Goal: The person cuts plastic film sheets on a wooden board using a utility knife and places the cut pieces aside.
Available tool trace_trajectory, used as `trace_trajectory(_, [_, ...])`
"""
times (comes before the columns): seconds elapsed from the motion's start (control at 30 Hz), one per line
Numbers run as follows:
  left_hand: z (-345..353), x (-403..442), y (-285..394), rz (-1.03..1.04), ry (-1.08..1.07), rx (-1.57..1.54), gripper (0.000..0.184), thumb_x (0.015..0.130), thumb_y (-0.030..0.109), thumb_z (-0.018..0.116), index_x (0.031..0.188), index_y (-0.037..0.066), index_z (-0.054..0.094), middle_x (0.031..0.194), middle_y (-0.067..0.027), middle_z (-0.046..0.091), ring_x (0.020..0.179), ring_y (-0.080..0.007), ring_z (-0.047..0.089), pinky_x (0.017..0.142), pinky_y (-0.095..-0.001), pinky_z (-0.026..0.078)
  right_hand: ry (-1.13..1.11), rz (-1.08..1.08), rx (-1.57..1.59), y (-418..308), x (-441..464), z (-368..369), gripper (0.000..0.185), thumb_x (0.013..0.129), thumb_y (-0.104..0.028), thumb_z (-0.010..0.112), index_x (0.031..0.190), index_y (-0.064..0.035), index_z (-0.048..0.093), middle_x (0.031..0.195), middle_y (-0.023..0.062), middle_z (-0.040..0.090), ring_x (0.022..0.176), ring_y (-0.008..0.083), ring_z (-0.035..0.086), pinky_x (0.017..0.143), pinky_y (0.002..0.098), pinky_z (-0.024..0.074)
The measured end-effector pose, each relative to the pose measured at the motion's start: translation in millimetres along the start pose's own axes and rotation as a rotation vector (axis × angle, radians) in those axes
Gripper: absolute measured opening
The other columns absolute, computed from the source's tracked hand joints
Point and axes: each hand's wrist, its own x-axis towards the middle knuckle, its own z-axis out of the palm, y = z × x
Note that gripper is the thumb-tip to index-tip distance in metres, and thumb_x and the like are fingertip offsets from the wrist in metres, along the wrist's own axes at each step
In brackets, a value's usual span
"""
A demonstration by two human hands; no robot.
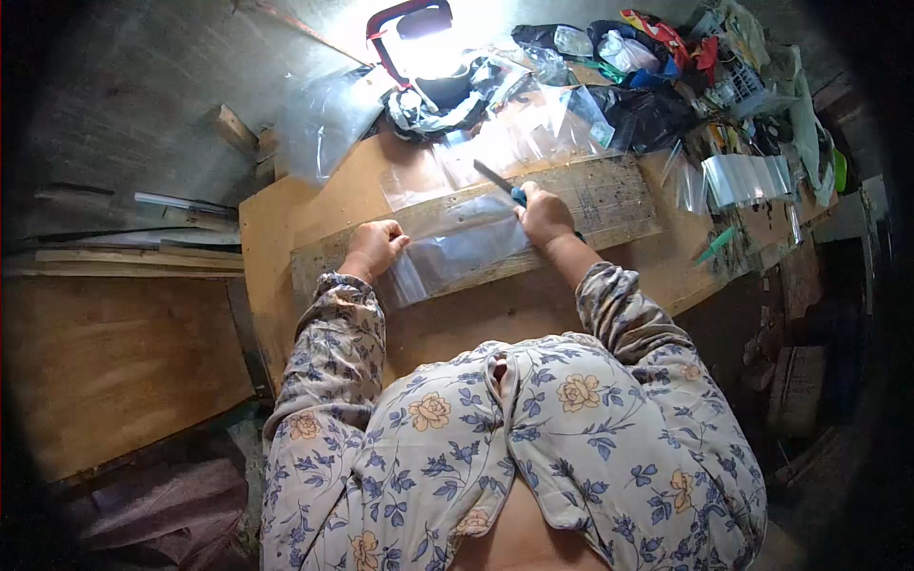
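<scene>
A clear plastic sheet point(457, 249) lies over a worn wooden board point(609, 205) on the table. My left hand point(379, 249) is closed on the sheet's left end. At its right end, my right hand point(547, 217) is closed round the teal handle of a knife point(497, 179), whose dark blade points up and left above the board. The fingers of my right hand also touch the sheet's edge.
A bright lamp point(414, 43) stands at the back beside plastic bags. More clear plastic point(528, 128) lies behind the board. At the right are a plastic bundle point(747, 181), a green pointed object point(716, 245) and a basket point(743, 81).
</scene>
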Motion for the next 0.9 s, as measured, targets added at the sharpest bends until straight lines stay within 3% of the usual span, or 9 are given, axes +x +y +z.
trace_trajectory(0.23, [1,2,-3,0.023,0.059,0.079,0.02,0.071,0.028,0.069,0.075,0.009,0.064,0.075,-0.0114,0.063,0.071,-0.025,0.061,0.068,-0.0351,0.046,0.012,-0.27,-0.109,20,-9,6,0.012,0.079,-0.016,0.053,0.091,-0.0137,0.056,0.093,0.0107,0.055,0.086,0.0305,0.056,0.074,0.0396,0.0457])
trace_trajectory(0.4, [4,4,-5,0.017,0.055,0.085,0.019,0.069,0.027,0.071,0.073,0.01,0.064,0.076,-0.0097,0.063,0.072,-0.0212,0.061,0.064,-0.0331,0.047,-0.282,-0.145,-0.154,15,-20,-33,0.045,0.077,-0.019,0.063,0.119,-0.0306,0.051,0.104,0.0107,0.05,0.097,0.0281,0.054,0.081,0.0385,0.0444])
trace_trajectory(0.5, [6,2,11,0.091,0.167,0.349,0.018,0.068,0.021,0.069,0.08,0.01,0.063,0.082,-0.0073,0.061,0.08,-0.0218,0.058,0.068,-0.0328,0.045,-0.377,-0.116,-0.212,8,-11,-43,0.053,0.074,-0.02,0.067,0.122,-0.0309,0.047,0.106,0.011,0.049,0.098,0.0291,0.054,0.081,0.0386,0.0444])
trace_trajectory(0.57, [23,6,34,0.297,0.516,0.526,0.025,0.067,0.017,0.066,0.089,0.008,0.059,0.089,-0.0076,0.058,0.084,-0.0252,0.055,0.077,-0.0359,0.042,-0.4,-0.13,-0.26,1,-2,-47,0.06,0.072,-0.02,0.069,0.125,-0.0304,0.043,0.107,0.0114,0.051,0.098,0.0293,0.054,0.081,0.0386,0.0446])
trace_trajectory(0.63, [39,9,80,0.317,0.143,0.33,0.035,0.067,0.016,0.063,0.099,0.005,0.055,0.1,-0.0108,0.056,0.093,-0.0284,0.053,0.087,-0.0397,0.037,-0.425,-0.145,-0.309,0,7,-46,0.068,0.07,-0.02,0.07,0.129,-0.03,0.039,0.108,0.0119,0.052,0.098,0.0295,0.054,0.082,0.0387,0.0447])
trace_trajectory(0.7, [60,5,108,0.61,0.146,0.014,0.039,0.073,0.022,0.059,0.107,0.005,0.053,0.111,-0.0142,0.052,0.105,-0.0293,0.048,0.093,-0.0418,0.033,-0.478,-0.205,-0.327,0,17,-41,0.08,0.065,-0.02,0.073,0.133,-0.0287,0.031,0.109,0.0131,0.056,0.099,0.0296,0.055,0.082,0.0387,0.0449])
trace_trajectory(0.77, [89,16,119,0.66,0.259,0.149,0.039,0.077,0.027,0.053,0.108,0.004,0.052,0.112,-0.0142,0.052,0.111,-0.0284,0.043,0.095,-0.0397,0.03,-0.459,-0.232,-0.37,-1,22,-38,0.083,0.063,-0.019,0.073,0.133,-0.0268,0.03,0.106,0.0144,0.058,0.098,0.0294,0.056,0.081,0.0385,0.0455])
trace_trajectory(0.8, [86,18,123,0.6,0.156,0.242,0.048,0.08,0.039,0.049,0.115,0.006,0.049,0.119,-0.0127,0.047,0.116,-0.0272,0.038,0.097,-0.044,0.027,-0.449,-0.231,-0.376,-2,24,-37,0.083,0.063,-0.019,0.073,0.133,-0.0271,0.03,0.106,0.0144,0.058,0.097,0.0296,0.056,0.08,0.0387,0.0457])
trace_trajectory(0.9, [83,23,120,0.572,0.154,0.337,0.05,0.082,0.041,0.045,0.124,0.013,0.043,0.126,-0.0094,0.043,0.122,-0.0267,0.032,0.098,-0.0511,0.022,-0.44,-0.228,-0.382,6,23,-35,0.083,0.063,-0.02,0.071,0.134,-0.0216,0.029,0.103,0.0168,0.059,0.095,0.0314,0.057,0.079,0.04,0.046])
